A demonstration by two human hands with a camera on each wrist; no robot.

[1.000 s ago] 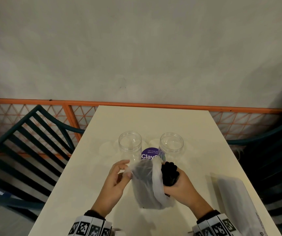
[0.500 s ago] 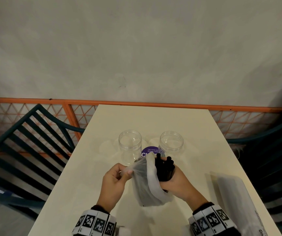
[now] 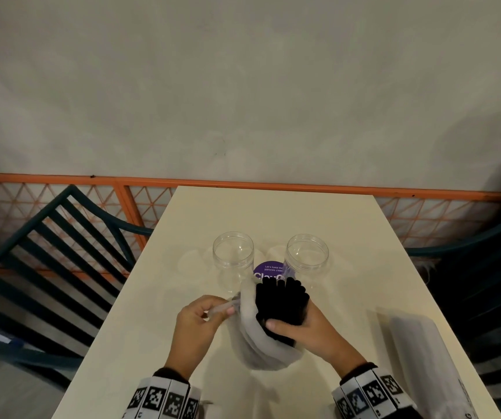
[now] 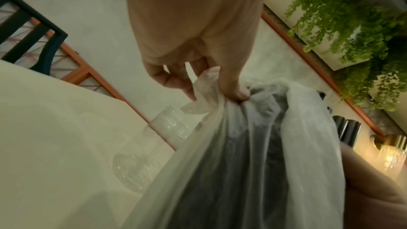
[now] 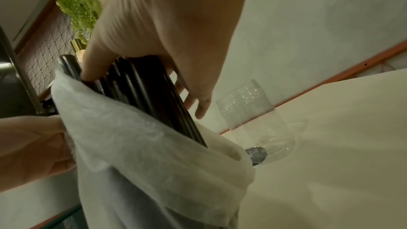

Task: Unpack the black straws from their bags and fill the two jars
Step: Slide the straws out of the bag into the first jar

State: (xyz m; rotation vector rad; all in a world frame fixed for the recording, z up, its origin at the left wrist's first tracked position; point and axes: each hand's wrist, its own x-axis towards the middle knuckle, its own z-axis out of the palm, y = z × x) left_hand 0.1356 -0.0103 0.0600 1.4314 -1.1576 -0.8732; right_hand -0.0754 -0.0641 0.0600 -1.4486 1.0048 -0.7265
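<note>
Further out of the bag (image 3: 261,347) than a second ago, the black straws (image 3: 281,306) now stand well above its rim, clasped in the right hand (image 3: 303,331) with thumb across their front and fingers curled behind; the left hand (image 3: 196,325) pinches the bag's edge just beside them; two clear jars (image 3: 233,252) stand open beyond both hands on the table (image 3: 273,213).

The head view looks forward and down over the bench (image 3: 273,213) toward the wall. Each wrist view sits close behind its own fingers, tilted, looking along them. All three views share the white bag (image 3: 261,349) (image 4: 253,163) (image 5: 143,154) and the bench.
</note>
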